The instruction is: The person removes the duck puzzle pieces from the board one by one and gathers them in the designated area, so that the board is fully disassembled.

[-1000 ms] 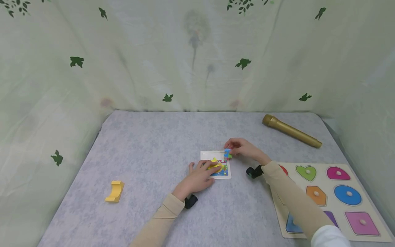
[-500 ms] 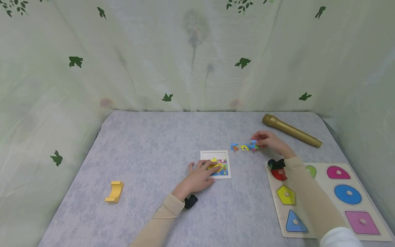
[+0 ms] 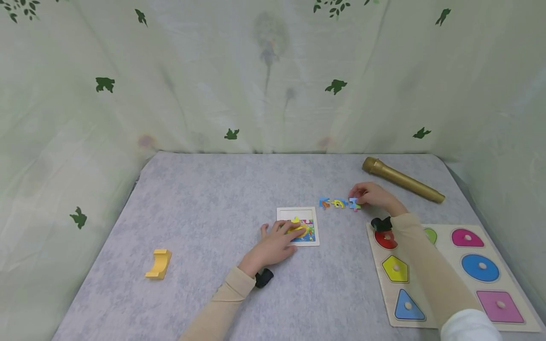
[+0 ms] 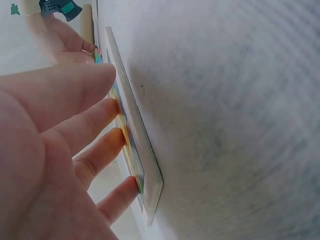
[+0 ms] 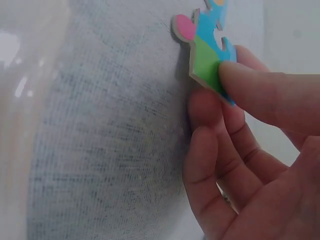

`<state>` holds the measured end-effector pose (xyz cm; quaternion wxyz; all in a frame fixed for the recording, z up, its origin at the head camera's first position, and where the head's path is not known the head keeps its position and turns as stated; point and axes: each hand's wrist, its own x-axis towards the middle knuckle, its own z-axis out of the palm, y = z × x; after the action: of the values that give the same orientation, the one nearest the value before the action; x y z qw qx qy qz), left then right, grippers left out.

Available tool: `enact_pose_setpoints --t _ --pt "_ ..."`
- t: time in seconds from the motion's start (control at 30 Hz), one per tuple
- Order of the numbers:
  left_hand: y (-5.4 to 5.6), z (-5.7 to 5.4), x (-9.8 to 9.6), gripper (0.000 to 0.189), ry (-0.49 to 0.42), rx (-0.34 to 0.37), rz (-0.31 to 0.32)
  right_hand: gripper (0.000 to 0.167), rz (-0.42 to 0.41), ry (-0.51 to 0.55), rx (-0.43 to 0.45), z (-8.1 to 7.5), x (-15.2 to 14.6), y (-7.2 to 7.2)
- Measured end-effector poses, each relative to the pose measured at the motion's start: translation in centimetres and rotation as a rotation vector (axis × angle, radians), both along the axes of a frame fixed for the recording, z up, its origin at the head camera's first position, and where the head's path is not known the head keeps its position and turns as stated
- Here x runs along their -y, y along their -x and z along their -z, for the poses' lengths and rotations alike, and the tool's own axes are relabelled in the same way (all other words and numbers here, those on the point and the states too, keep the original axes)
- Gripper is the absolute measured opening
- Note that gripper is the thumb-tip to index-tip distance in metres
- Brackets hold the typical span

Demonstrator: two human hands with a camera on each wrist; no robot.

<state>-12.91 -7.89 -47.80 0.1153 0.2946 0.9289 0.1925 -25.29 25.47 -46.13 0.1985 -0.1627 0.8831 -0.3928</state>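
My left hand (image 3: 275, 244) rests on a small jigsaw puzzle in a white frame (image 3: 317, 227), its spread fingertips pressing the colourful pieces in the lower part. The upper part of the frame shows bare white backing. In the right wrist view a blue and green jigsaw piece (image 5: 207, 52) with a pink knob is pinched between thumb and fingers of my right hand (image 3: 372, 196), low over the table. Left of it on the table lie two more pieces in a row, a blue and yellow piece (image 3: 339, 203) and a blue and orange piece (image 3: 324, 203).
A wooden shape board (image 3: 458, 303) with knobbed shapes lies at the right, under my right forearm. Behind it is a gold toy microphone (image 3: 403, 181). A yellow curved block (image 3: 159, 264) sits at the left. Printed curtains (image 3: 273, 94) stand along the table's edges.
My right hand has moved right, away from the frame, and lowered the jigsaw piece beside the other two, which have come into view. My left hand has stayed in place.
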Motion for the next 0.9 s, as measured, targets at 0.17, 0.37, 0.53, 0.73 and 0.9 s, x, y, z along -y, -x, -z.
enact_pose_setpoints --t 0.17,0.37,0.53,0.73,0.9 --pt "0.0 0.0 0.0 0.047 0.003 -0.01 0.005 0.018 -0.018 -0.159 -0.076 -0.1 0.8 -0.1" --pt "-0.1 -0.1 0.2 0.045 -0.02 -0.01 0.022 0.019 -0.026 -0.293 -0.175 0.2 1.2 -0.1" --pt "-0.2 -0.1 1.0 0.043 -0.064 -0.009 0.025 0.013 -0.007 -0.174 -0.184 0.0 1.8 -0.5" --pt "-0.5 -0.1 2.5 0.041 -0.096 0.003 -0.001 0.011 -0.06 0.018 -0.13 -0.6 5.2 -1.6" --pt "-0.6 0.0 3.1 0.041 -0.108 0.009 0.006 0.012 -0.17 0.065 -0.119 -0.6 9.2 -2.9"
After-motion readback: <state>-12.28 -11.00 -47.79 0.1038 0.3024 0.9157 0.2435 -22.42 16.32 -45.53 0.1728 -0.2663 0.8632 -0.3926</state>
